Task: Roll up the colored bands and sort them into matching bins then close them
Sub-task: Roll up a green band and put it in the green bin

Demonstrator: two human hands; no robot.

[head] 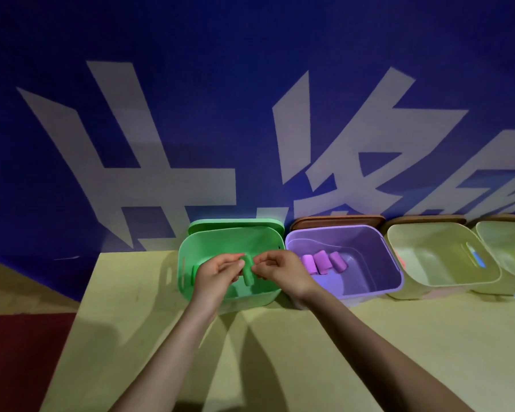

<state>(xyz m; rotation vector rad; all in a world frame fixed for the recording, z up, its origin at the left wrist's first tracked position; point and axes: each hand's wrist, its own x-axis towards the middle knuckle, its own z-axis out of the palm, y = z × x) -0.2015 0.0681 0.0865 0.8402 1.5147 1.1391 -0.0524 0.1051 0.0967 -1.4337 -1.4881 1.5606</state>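
The green band [248, 270], a soft rolled strip, stands nearly upright, its long axis running top to bottom, above the open green bin [188, 281]. The left hand [217, 273] and right hand [275, 270] each pinch it, their grip grasping the roll from either side. Beside it the purple bin [394, 263] of smooth plastic holds three purple rolls [323, 261]. Two pale yellow bins [488, 272] follow along the yellow desk [309, 352]. Large white characters cross the blue backdrop [250, 69]; they cannot be read whole.
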